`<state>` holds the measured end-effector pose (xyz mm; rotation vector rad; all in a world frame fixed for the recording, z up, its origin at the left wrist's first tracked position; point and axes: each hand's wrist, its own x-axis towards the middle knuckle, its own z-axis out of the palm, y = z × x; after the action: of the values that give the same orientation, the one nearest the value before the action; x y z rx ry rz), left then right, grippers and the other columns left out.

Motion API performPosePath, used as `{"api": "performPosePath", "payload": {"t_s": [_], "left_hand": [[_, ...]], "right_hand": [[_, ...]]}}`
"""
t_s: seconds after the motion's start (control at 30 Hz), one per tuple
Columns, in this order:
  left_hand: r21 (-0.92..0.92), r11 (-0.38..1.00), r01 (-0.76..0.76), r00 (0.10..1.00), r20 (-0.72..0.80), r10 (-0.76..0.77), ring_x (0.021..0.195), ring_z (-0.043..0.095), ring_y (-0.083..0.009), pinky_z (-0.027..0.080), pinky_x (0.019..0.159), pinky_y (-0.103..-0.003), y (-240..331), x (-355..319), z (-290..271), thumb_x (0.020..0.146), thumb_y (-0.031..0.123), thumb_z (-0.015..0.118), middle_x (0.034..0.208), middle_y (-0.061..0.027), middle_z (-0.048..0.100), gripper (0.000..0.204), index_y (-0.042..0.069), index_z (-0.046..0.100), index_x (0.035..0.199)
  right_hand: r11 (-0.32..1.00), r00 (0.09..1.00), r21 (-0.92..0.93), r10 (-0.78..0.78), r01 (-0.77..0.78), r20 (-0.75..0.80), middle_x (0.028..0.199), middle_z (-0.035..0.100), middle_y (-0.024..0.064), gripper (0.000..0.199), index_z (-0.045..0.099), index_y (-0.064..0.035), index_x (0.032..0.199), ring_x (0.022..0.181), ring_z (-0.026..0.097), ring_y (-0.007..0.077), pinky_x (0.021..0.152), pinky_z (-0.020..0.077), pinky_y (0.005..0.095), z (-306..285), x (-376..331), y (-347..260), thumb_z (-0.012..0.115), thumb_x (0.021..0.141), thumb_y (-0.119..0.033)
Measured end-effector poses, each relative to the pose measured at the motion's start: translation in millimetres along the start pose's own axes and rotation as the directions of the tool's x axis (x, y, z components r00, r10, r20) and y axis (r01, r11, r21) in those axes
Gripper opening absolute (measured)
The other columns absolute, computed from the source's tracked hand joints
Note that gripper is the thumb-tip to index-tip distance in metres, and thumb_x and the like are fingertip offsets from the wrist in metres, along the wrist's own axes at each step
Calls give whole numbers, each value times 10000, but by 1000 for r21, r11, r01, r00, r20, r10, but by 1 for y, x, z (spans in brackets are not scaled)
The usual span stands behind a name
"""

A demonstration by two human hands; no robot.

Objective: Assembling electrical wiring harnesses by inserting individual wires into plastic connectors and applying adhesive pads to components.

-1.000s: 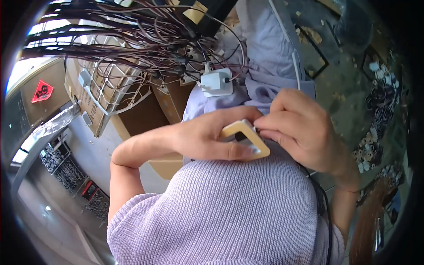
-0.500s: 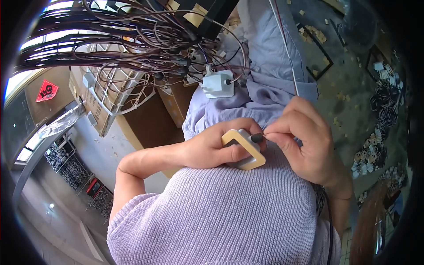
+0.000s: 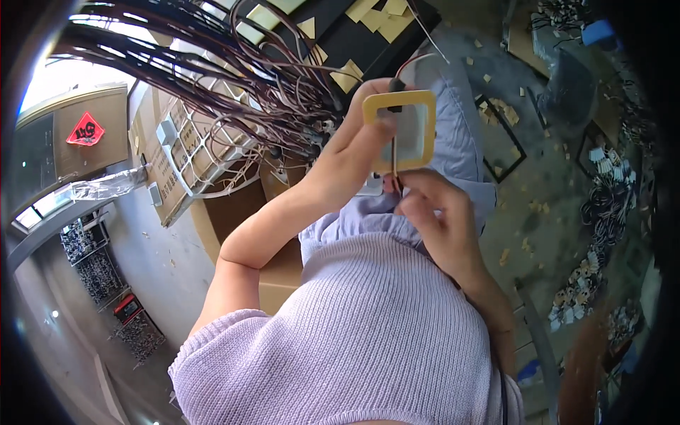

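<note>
My left hand grips a small white square housing with rounded corners and a tan-yellow rim, its open side facing me. The thumb presses inside, near a black strain relief at the far edge. A thin cable runs from there across the inside of the housing and over its near edge. Just below, my right hand is closed, pinching the cable between thumb and fingers. Beyond the housing, the cable shows red and white wires. Part of the inside is hidden by my left thumb.
A thick bundle of dark cables hangs at the far left, beside a black surface with tan pieces on it. Behind my left arm stands a cardboard box with a white rack. Scraps and heaps of parts litter the floor at right.
The housing has moved away from my chest and turned its open side toward me. My right hand has shifted to its near edge, and the cable now lies across the inside.
</note>
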<state>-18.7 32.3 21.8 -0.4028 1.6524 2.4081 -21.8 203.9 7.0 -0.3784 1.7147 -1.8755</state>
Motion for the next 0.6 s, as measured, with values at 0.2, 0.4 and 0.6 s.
{"api": "performPosePath", "payload": {"t_s": [0.2,0.4,0.6], "left_hand": [[-248,967,53,994,-81,-75,963,528,-110,490,788,-270,12,0,19,949,158,471,1054,-40,516,272,55,453,1201],[-357,894,269,946,-75,-315,867,631,-163,540,738,-304,17,5,19,937,176,518,1002,-73,597,288,41,499,1190],[-313,904,291,949,-27,-314,901,626,-173,534,753,-304,15,8,19,927,139,523,1031,-88,599,284,32,503,1189]], "right_hand": [[993,999,116,32,-33,17,780,677,46,143,669,26,915,692,600,88,623,461,229,6,3,3,683,864,-107],[995,998,96,-30,25,60,793,683,61,123,692,18,885,725,618,99,660,475,240,-2,1,16,721,818,-81],[996,988,45,-80,75,135,828,697,51,118,705,5,880,743,632,109,674,484,249,-10,7,22,731,804,-82]]}}
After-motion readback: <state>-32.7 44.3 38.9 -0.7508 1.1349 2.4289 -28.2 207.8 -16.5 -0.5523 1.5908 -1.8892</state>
